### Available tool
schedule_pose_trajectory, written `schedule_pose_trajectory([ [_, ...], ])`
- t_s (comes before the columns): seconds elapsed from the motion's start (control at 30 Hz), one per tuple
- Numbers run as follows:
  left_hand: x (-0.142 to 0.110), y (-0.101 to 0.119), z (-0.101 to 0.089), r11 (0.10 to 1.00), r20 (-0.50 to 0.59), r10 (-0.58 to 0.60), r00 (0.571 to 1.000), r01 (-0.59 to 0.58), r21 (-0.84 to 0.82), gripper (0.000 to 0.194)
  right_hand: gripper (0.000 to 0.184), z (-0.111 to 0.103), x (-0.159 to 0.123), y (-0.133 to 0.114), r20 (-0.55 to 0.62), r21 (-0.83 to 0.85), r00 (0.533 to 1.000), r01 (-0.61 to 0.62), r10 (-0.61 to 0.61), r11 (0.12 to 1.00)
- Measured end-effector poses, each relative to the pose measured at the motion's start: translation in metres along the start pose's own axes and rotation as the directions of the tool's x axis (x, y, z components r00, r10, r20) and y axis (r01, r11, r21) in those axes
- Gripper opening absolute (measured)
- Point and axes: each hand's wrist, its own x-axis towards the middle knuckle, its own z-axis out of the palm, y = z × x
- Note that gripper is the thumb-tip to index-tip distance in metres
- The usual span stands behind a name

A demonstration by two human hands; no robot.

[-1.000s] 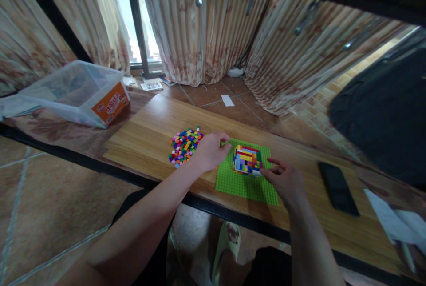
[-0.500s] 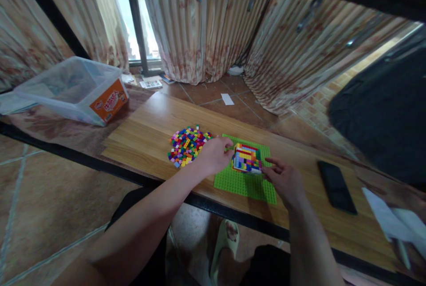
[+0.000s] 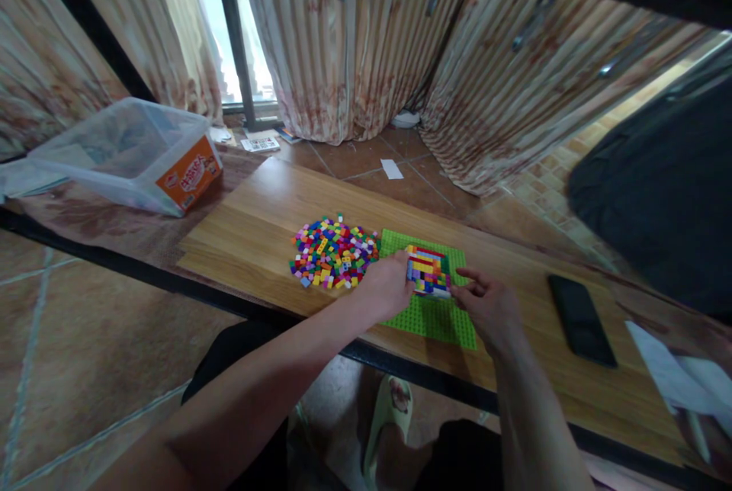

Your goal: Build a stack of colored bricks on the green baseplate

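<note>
Head view: the green baseplate (image 3: 431, 323) lies on the wooden board (image 3: 245, 205) in front of the person, probably so that both arms can reach it without stretching. Over the middle of the baseplate, towards its far side, is the multicoloured brick build (image 3: 428, 268); whether its underside is seated on the studs cannot be told.

The left hand (image 3: 384, 289) comes in over the baseplate's left part, its fingers narrow and drawn together at the build's left side. The fingertips are hidden, so I cannot tell if a brick is held between them. The right hand (image 3: 492, 312) is at the baseplate's right part, thumb and index finger fairly narrow beside the build's near right corner, the other fingers loosely curled. Contact there is too small to be sure of. With 1 hand on each side, the placing looks suited to steadying the build from both directions.

Left of the baseplate, just beside it, the loose bricks (image 3: 325, 255) are spread low, which likely makes colours easy to pick out close to the left hand. Well right of the baseplate lies the black phone (image 3: 580, 319), seemingly set outside the working area. Far left of the baseplate stands the clear plastic box (image 3: 163, 190), apart from both hands.
</note>
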Motion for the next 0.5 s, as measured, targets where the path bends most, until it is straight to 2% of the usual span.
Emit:
schedule_pose_trajectory([
  [0.3, 0.003, -0.001, 0.001, 0.994, -0.020, -0.078, 0.997, 0.076, -0.081, 0.044, 0.053, 0.004, -0.003, 0.007, 0.016, -0.026, 1.000, 0.028, -0.027, 0.999],
  [0.43, 0.001, 0.001, 0.011, 0.966, -0.025, -0.087, 0.996, 0.078, -0.244, 0.045, 0.045, 0.002, -0.001, 0.009, -0.012, -0.119, 0.999, 0.035, -0.037, 0.992],
  [0.5, -0.003, 0.007, 0.022, 0.921, 0.045, -0.088, 0.995, 0.098, -0.377, 0.046, 0.043, 0.000, 0.003, 0.010, -0.077, -0.215, 0.996, 0.027, -0.045, 0.976],
])
